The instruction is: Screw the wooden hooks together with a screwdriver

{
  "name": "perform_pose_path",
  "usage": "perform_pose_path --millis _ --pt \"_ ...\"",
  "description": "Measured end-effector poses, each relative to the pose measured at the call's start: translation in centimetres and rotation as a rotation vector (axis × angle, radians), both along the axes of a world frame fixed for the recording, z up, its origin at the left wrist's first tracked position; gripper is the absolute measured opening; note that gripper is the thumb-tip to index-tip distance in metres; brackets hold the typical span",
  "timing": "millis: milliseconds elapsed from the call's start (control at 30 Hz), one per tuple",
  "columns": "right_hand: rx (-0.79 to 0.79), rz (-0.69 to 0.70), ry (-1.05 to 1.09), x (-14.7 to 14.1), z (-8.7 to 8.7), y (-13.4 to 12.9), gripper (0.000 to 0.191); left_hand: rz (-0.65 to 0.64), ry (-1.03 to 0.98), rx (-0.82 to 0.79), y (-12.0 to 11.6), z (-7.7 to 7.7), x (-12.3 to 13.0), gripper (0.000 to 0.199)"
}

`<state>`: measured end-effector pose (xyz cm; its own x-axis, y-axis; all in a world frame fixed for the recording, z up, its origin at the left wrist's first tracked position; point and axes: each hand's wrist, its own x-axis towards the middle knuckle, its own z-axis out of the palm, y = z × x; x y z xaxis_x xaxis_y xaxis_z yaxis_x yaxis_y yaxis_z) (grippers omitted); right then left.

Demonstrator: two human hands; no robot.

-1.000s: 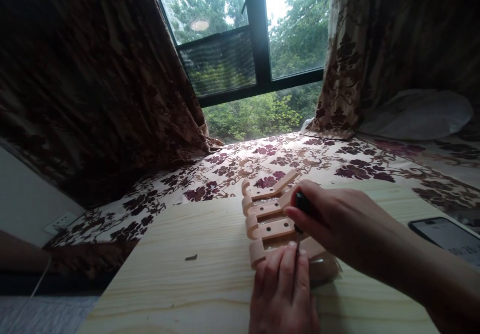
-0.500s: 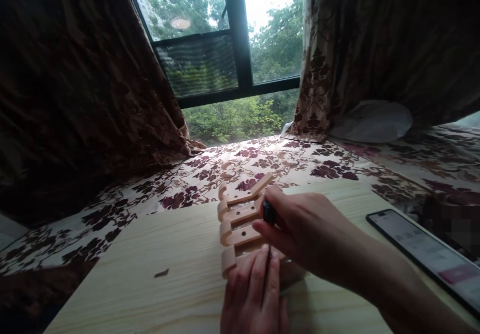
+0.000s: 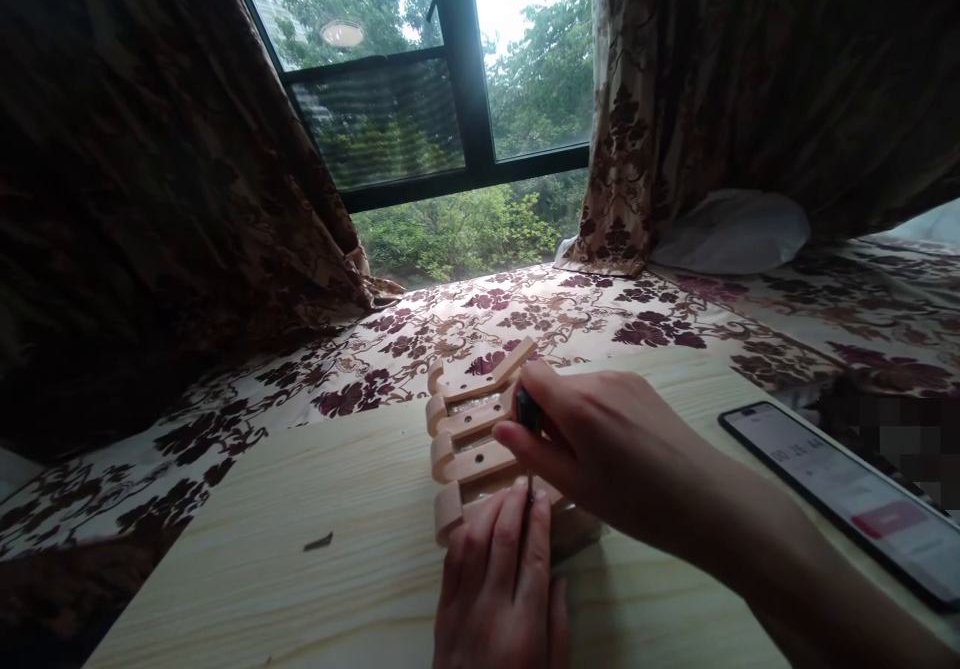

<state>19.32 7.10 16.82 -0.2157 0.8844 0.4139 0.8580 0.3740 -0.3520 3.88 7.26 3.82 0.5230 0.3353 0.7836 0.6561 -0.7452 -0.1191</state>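
A row of pale wooden hook-shaped pieces (image 3: 480,457) with dark screw heads lies on a light wooden board. My right hand (image 3: 600,434) is closed round the dark handle of a screwdriver (image 3: 529,411), whose thin shaft points down at the nearest piece. My left hand (image 3: 499,579) presses on that nearest piece, its fingers on either side of the screwdriver's tip. What lies under the left fingers is hidden.
A phone (image 3: 847,499) showing a timer lies at the right of the board (image 3: 300,479). A small dark scrap (image 3: 318,542) lies at the left. Beyond are floral cloth (image 3: 570,309), curtains, a window and a white bag (image 3: 735,232).
The whole view has shifted slightly, so things appear a little further left and up. Both hands stay at the wooden pieces, with the screwdriver still held.
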Motion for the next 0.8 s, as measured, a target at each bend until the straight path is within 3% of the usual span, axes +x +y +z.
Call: perform_pose_path --millis 100,167,400,633,800 --pt "-0.053 0.152 0.049 0.4 0.1 -0.6 0.008 -0.007 -0.056 -0.052 -0.6 -0.6 -0.5 0.032" --pt "-0.065 0.181 0.046 0.5 0.0 -0.9 0.007 -0.025 -0.113 -0.076 -0.9 -0.6 -0.6 0.032" --pt "0.093 -0.013 -0.051 0.4 -0.6 -0.1 0.018 -0.024 0.060 -0.114 -1.2 0.9 -1.2 0.037" --pt "0.142 0.092 -0.059 0.2 -0.6 -0.5 0.005 -0.013 0.050 -0.131 -1.4 1.1 -1.2 0.037" --pt "0.196 -0.101 -0.164 0.0 -0.9 0.0 0.015 -0.021 0.055 -0.152 -1.6 1.2 -1.2 0.039"
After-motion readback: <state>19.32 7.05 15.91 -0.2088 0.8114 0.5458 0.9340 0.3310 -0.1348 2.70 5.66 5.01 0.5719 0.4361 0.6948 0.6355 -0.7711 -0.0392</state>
